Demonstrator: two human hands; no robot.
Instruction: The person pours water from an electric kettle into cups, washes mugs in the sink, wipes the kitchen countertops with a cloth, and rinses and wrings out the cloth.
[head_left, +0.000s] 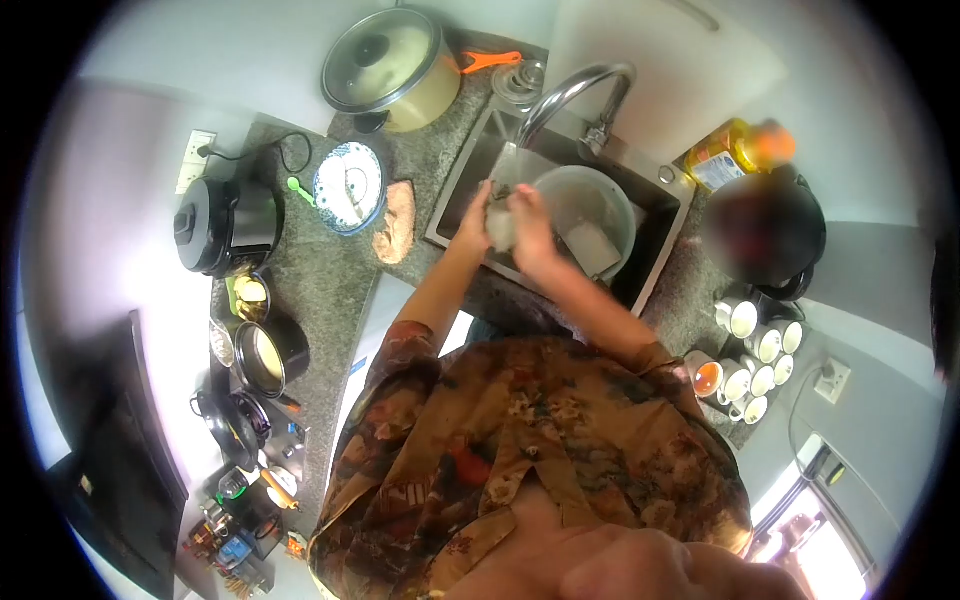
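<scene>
Both of my hands are together over the left part of the metal sink (660,285). My left hand (476,225) is closed around the left side of a pale grey object (500,226), whose kind I cannot make out. My right hand (533,232) presses on its right side, slightly blurred, with the fingers bent over it. A greyish flat strip (506,163) rises above my left fingers. To the right sits a translucent round basin (624,210) in the sink, with a pale rectangular piece (593,248) in it. The curved tap (560,92) stands behind my hands.
Left of the sink are a cloth (397,222), a blue-rimmed plate (367,180), a lidded cooker (420,100) and a black rice cooker (240,228). On the right are a yellow bottle (722,155), a dark pot (790,225) and several white cups (742,318).
</scene>
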